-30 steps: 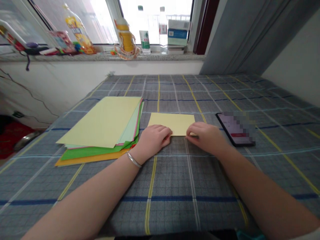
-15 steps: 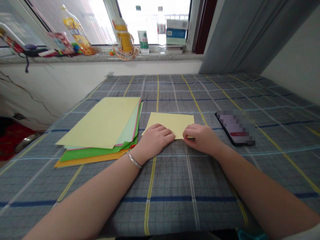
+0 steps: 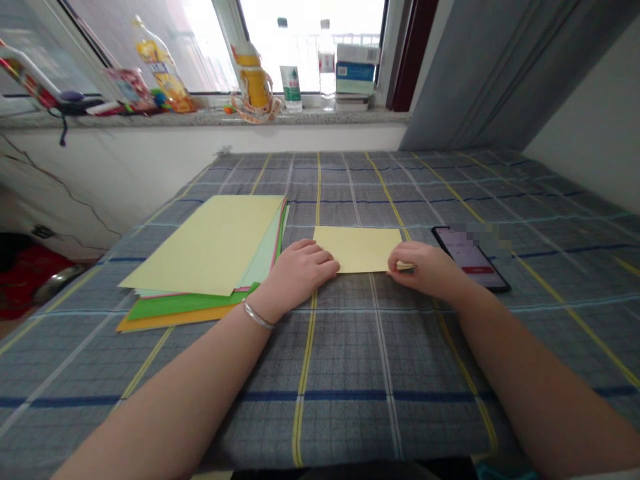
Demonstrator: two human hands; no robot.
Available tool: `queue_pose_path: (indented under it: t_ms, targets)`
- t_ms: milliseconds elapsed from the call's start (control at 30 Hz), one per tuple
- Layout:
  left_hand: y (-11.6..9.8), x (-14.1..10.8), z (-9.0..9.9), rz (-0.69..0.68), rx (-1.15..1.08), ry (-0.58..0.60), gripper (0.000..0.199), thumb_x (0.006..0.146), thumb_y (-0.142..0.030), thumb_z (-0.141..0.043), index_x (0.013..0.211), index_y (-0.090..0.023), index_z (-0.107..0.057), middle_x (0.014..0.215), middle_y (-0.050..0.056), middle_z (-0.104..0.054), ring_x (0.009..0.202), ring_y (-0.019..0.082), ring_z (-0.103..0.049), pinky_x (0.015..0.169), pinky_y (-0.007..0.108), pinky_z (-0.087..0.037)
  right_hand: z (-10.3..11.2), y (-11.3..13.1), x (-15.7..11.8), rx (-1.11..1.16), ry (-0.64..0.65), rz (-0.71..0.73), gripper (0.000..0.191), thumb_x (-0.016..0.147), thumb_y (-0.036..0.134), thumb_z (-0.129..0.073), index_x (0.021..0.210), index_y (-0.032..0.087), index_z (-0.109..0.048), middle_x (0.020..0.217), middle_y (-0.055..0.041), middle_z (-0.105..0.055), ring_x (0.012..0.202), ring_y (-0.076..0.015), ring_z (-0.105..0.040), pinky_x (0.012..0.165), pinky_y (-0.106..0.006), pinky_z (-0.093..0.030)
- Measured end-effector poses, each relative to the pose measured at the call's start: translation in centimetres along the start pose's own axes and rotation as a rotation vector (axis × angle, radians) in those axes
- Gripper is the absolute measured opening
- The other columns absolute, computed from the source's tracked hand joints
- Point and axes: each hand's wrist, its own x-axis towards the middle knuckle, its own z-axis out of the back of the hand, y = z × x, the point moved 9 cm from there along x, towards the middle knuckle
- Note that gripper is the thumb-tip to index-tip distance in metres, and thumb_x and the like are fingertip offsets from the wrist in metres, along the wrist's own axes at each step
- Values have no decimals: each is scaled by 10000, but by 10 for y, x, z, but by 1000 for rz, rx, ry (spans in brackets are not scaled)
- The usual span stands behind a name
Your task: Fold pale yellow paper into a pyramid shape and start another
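The left hand (image 3: 303, 270) lies open and flat on the checked cloth (image 3: 350, 373). Its fingers (image 3: 320, 258) touch the left edge of the yellow paper (image 3: 357, 248). The right hand (image 3: 425, 268) is curled and pinches the right edge of the paper between its fingers and thumb. The paper lies flat on the cloth, between the two hands.

A big stack of paper (image 3: 200, 247) lies just left of the left hand, with pale yellow on top and green and orange sheets below. A silver bracelet (image 3: 257, 315) sits on the left wrist. A phone (image 3: 473, 263) lies just right of the right hand, and part of its screen is blurred. Bottles (image 3: 290, 67) stand on the window sill (image 3: 210, 119) far ahead.
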Motion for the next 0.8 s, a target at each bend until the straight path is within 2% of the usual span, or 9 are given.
queue_pose_path:
  t_ms: [167, 267, 433, 600, 733, 800]
  targets:
    - [12, -8, 7, -25, -26, 37, 182, 954, -261, -524, 833, -199, -646, 866, 19, -684, 820, 179, -602, 785, 318, -442, -1, -6, -3, 29, 41, -2, 64, 809, 196, -583, 756, 221, -608, 836, -15, -669, 811, -175, -595, 750, -284, -418]
    - [22, -13, 6, -2, -37, 72, 213, 961, -284, -508, 836, -193, -655, 862, 27, -678, 808, 180, -603, 740, 309, -443, -4, -7, -4, 49, 60, 0, 56, 791, 191, -585, 748, 220, -605, 819, -10, -666, 784, -166, -592, 732, -278, -419]
    - [35, -19, -5, 60, -52, 167, 231, 953, -310, -517, 803, -194, -649, 846, 38, -669, 794, 183, -606, 727, 307, -444, -9, -10, -6, 83, 110, -12, 59, 763, 172, -586, 737, 223, -602, 793, 4, -666, 737, -151, -593, 700, -268, -423]
    - [42, -21, -18, 140, -100, 213, 172, 936, -273, -529, 848, -185, -648, 812, 37, -674, 776, 187, -629, 709, 301, -442, -15, -9, -6, 67, 134, -14, 80, 741, 156, -588, 767, 227, -615, 826, -9, -674, 789, -169, -609, 751, -289, -456]
    - [38, -19, -20, 215, -93, 175, 185, 947, -285, -509, 995, -186, -658, 872, 49, -697, 806, 202, -647, 752, 327, -441, -15, -20, -9, -49, 98, -79, 452, 653, 62, -586, 1077, 217, -626, 1109, -67, -666, 1039, -228, -597, 908, -356, -464]
    - [32, -17, -19, 223, -64, 160, 226, 962, -311, -482, 967, -194, -676, 867, 55, -699, 814, 211, -648, 775, 349, -431, -12, -31, -12, -137, 81, -124, 600, 632, 13, -559, 1201, 203, -596, 1231, -95, -631, 1145, -254, -560, 973, -395, -443]
